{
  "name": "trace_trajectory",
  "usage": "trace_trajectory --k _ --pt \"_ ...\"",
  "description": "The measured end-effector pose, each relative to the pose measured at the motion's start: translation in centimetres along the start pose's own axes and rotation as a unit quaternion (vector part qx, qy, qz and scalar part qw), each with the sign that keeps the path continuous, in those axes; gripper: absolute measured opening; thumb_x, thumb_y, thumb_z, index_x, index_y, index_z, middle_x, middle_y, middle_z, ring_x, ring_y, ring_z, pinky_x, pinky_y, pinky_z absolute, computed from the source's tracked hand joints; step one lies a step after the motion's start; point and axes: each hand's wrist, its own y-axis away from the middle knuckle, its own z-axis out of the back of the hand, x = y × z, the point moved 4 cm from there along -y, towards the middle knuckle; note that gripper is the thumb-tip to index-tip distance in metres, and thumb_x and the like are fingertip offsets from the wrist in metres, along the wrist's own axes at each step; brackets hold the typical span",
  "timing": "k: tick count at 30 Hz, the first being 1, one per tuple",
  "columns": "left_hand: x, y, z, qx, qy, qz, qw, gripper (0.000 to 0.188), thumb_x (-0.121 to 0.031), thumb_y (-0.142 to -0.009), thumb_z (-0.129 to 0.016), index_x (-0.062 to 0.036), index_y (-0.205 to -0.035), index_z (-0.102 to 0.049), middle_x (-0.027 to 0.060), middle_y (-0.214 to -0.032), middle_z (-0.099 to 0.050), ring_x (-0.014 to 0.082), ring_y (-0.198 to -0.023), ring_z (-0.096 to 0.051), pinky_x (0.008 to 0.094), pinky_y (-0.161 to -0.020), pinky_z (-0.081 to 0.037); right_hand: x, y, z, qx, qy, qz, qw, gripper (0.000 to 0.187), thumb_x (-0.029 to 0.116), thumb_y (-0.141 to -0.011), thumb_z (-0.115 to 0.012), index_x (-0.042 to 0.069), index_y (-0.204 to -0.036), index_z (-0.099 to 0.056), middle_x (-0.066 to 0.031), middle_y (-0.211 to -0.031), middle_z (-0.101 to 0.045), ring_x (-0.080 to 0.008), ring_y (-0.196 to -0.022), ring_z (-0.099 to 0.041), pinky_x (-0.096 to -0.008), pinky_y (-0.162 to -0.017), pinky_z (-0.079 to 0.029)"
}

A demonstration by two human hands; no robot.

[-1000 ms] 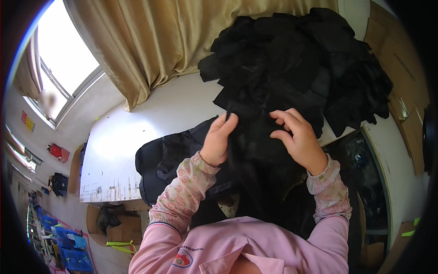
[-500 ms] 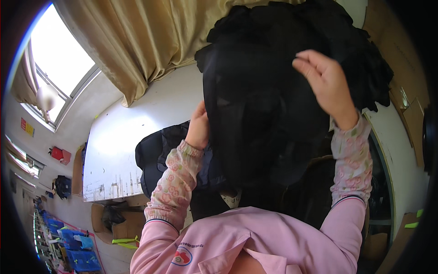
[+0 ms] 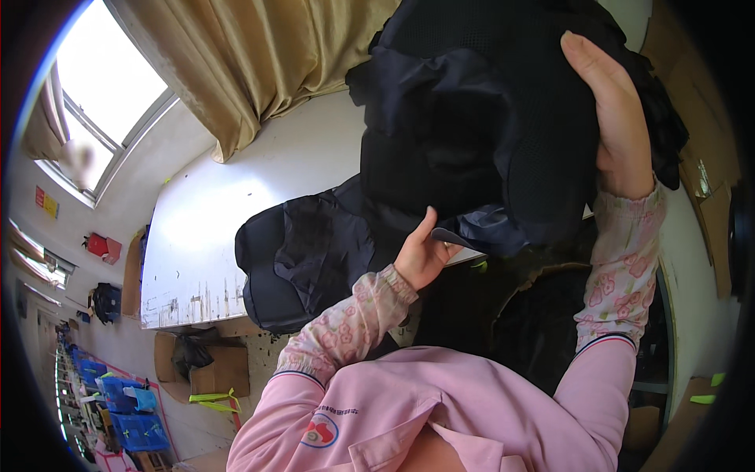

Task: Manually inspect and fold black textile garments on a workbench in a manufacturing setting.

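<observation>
I am holding a big black cloth (image 3: pixel 472 134) up in front of me, above the white table (image 3: pixel 252 228). It is hiding much of the table and most of the black pile (image 3: pixel 661 118) behind it. Its top edge is cut off, so I cannot see where it ends. It is hanging long-ways, top to bottom, with its lower edge pointing down at me. My right hand (image 3: pixel 617 118) is gripping the cloth high up, fingers curled around its right side. My left hand (image 3: pixel 425 252) is pinching the bottom edge; its fingertips are tucked under the cloth. More dark cloth (image 3: pixel 307 252) is lying flat on the table.
</observation>
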Motion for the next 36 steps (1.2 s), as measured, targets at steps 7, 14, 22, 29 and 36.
trace_trajectory --k 7,14,22,29,36 --pt "-0.5 -1.0 -3.6 0.049 0.058 0.037 0.996 0.024 -0.016 -0.089 -0.051 0.0026 -0.1 -0.06 0.0106 -0.098 -0.067 0.0228 -0.09 -0.065 0.0351 -0.088 -0.05 -9.6 2.7 -2.4 0.025 0.205 0.027 0.978 0.02 0.021 -0.093 -0.06 0.001 -0.092 -0.058 -0.0036 -0.076 -0.061 -0.0114 -0.066 -0.05 -0.0262 -0.064 -0.042" --pt "-8.5 6.1 -6.8 0.206 0.005 -0.186 0.961 0.065 -0.056 -0.097 -0.033 -0.0023 -0.129 -0.049 0.0143 -0.112 -0.064 0.0257 -0.103 -0.061 0.0377 -0.093 -0.047 -26.3 8.2 4.8 0.031 0.441 -0.067 0.894 0.024 0.025 -0.091 -0.059 0.001 -0.094 -0.056 -0.0246 -0.089 -0.061 -0.0443 -0.089 -0.058 -0.0469 -0.069 -0.046" --pt "-20.8 6.9 3.8 -0.095 -0.361 -0.241 0.896 0.028 -0.028 -0.098 -0.05 -0.0067 -0.116 -0.057 0.005 -0.109 -0.064 0.0206 -0.102 -0.06 0.0381 -0.092 -0.047 -14.3 3.9 8.6 0.003 -0.118 -0.235 0.965 0.026 0.021 -0.094 -0.059 0.002 -0.112 -0.061 -0.0033 -0.103 -0.066 -0.0124 -0.092 -0.063 -0.0244 -0.083 -0.049" --pt "-13.8 -0.9 6.2 -0.143 -0.188 -0.048 0.971 0.021 -0.023 -0.097 -0.051 -0.0065 -0.107 -0.059 0.0059 -0.102 -0.065 0.02 -0.098 -0.063 0.0357 -0.089 -0.05 3.0 -0.6 -5.0 0.214 -0.098 -0.082 0.968 0.04 0.022 -0.093 -0.06 -0.002 -0.125 -0.057 -0.0076 -0.119 -0.062 -0.0118 -0.11 -0.057 -0.0233 -0.094 -0.044" --pt "-8.8 0.3 8.3 0.031 -0.515 -0.034 0.856 0.039 -0.035 -0.096 -0.048 -0.0021 -0.115 -0.052 0.01 -0.098 -0.057 0.0217 -0.076 -0.059 0.0372 -0.071 -0.05 4.9 -3.1 -19.6 0.25 -0.272 -0.032 0.929 0.03 0.021 -0.08 -0.074 -0.006 -0.088 -0.066 -0.0126 -0.076 -0.065 -0.0227 -0.062 -0.065 -0.0353 -0.055 -0.052"
